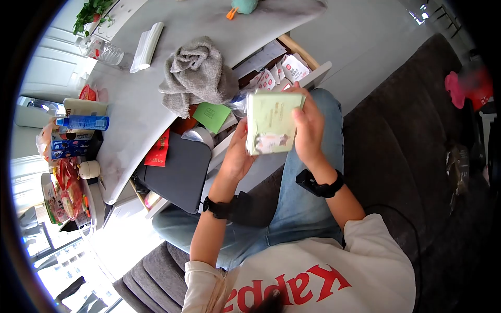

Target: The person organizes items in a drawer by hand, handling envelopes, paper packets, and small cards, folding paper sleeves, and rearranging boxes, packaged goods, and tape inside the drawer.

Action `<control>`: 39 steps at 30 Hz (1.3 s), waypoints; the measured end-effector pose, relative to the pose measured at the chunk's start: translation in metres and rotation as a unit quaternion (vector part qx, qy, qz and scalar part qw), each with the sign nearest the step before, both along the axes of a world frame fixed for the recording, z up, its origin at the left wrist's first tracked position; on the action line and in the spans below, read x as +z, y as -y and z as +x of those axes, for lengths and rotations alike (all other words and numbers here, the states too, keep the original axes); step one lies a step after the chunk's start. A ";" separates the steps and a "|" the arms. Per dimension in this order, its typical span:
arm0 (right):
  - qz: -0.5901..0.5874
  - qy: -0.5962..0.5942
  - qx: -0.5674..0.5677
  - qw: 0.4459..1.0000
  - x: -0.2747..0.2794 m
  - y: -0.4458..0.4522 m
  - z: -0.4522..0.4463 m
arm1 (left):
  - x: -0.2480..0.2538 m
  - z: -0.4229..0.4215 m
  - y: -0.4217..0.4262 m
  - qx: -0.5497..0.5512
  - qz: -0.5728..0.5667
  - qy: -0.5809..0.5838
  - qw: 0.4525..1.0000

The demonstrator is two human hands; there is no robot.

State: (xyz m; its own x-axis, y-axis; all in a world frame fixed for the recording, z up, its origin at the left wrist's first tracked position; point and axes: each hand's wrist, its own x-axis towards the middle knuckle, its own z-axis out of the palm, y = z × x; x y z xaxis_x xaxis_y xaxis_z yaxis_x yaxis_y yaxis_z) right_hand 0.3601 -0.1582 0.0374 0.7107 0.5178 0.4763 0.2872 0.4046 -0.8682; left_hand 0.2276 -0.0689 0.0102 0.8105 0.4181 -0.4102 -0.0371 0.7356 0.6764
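Observation:
A pale green printed box is held up over the open drawer, between my two hands. My left hand grips its left edge, the fingers partly hidden behind it. On the other side, my right hand is closed on the right edge, with the thumb lying on the front face. Small print and a picture near the bottom mark that face, too blurred to read. Behind the box, the drawer contains several white packets with red print, a bright green card or packet and papers.
A grey towel lies bunched on the marbled table. A dark grey flat panel with a red envelope sits left of the drawer. A bottle and snack packages stand further left; a dark sofa is at right.

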 end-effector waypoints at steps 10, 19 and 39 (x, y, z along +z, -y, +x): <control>-0.026 -0.358 -0.113 0.927 -0.019 -0.010 0.029 | 0.014 0.073 -0.016 0.124 0.246 -0.050 0.960; -0.025 -0.394 -0.120 0.911 -0.024 -0.030 0.015 | 0.002 0.076 0.011 0.151 0.287 -0.031 0.946; 0.028 -0.376 -0.063 0.924 -0.042 -0.053 0.030 | 0.002 0.078 -0.026 -0.009 0.388 -0.101 0.916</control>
